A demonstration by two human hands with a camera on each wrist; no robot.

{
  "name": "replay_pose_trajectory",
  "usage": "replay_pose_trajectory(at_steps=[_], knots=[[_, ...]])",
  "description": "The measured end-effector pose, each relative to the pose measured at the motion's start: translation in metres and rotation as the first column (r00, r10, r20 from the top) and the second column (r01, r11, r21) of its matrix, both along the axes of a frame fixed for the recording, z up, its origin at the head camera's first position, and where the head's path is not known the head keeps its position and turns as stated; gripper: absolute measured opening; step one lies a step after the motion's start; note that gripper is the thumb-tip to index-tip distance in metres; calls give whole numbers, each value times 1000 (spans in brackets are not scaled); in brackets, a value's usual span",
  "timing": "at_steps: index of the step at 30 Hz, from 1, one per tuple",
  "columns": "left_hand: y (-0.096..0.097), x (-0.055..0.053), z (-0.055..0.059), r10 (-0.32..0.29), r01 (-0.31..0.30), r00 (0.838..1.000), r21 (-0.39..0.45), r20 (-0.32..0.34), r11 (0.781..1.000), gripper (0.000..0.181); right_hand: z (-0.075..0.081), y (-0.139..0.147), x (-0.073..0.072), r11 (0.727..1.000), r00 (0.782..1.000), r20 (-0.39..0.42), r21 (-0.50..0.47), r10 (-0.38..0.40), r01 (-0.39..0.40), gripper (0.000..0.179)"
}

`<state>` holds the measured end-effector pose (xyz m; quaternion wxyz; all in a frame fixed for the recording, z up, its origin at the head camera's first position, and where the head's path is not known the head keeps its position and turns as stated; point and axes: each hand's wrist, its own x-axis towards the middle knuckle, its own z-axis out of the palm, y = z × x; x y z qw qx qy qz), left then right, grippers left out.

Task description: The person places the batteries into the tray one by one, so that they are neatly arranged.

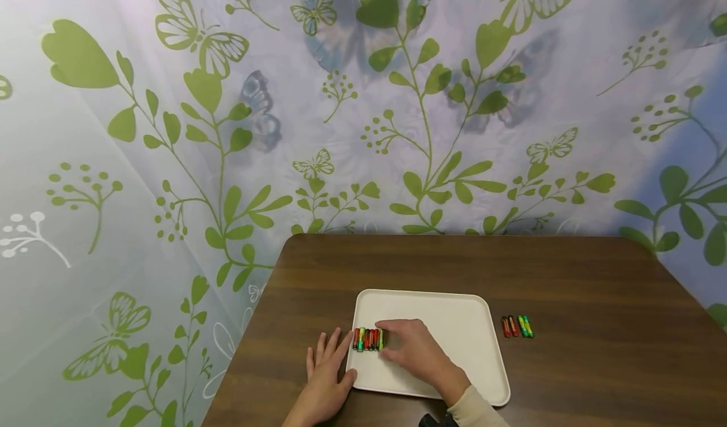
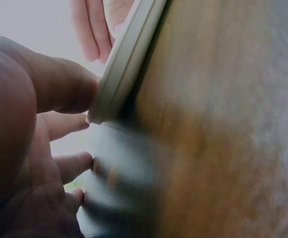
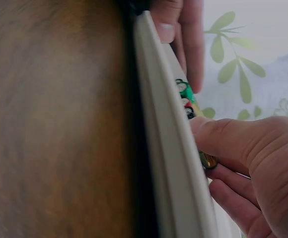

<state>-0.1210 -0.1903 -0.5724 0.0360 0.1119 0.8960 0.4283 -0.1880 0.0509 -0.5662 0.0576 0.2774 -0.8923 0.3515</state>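
A row of several red, green and yellow-green batteries (image 1: 368, 340) lies side by side at the left edge of a white tray (image 1: 449, 310). My right hand (image 1: 421, 352) reaches over the tray from the right and pinches the yellow-green battery (image 1: 381, 340) at the row's right end between thumb and fingertips. In the right wrist view a battery (image 3: 209, 160) shows under the thumb, partly hidden by it. My left hand (image 1: 326, 381) lies spread at the tray's left side, its thumb against the rim and its index fingertip close to the row.
On the brown wooden table (image 1: 596, 288), right of the tray, lie two red batteries (image 1: 509, 326) and two green ones (image 1: 525, 326). Behind and to the left hangs a curtain (image 1: 341, 181) with leaves and butterflies. A black object (image 1: 437, 421) shows by the right sleeve.
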Motion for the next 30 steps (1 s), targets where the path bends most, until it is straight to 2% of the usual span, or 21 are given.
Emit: replay_pose_trajectory(at_steps=[3, 10, 13, 23, 30], knots=[[-1, 0, -2, 1, -1, 1000, 13, -17, 1000, 72, -2, -3, 0, 1000, 1000, -24, 26, 1, 0, 47], [1, 1, 4, -5, 6, 999, -7, 45, 1000, 72, -3, -2, 1, 1000, 998, -55, 27, -10, 12, 49], [1, 1, 6, -8, 9, 999, -28, 45, 1000, 73, -2, 1, 2, 1000, 997, -74, 6, -18, 18, 49], [2, 0, 5, 2, 0, 998, -33, 55, 999, 73, 10, 28, -1, 991, 997, 60, -128, -42, 49, 46], [1, 1, 6, 4, -2, 998, -31, 56, 1000, 73, 22, 65, -4, 989, 995, 69, -125, -70, 78, 53]])
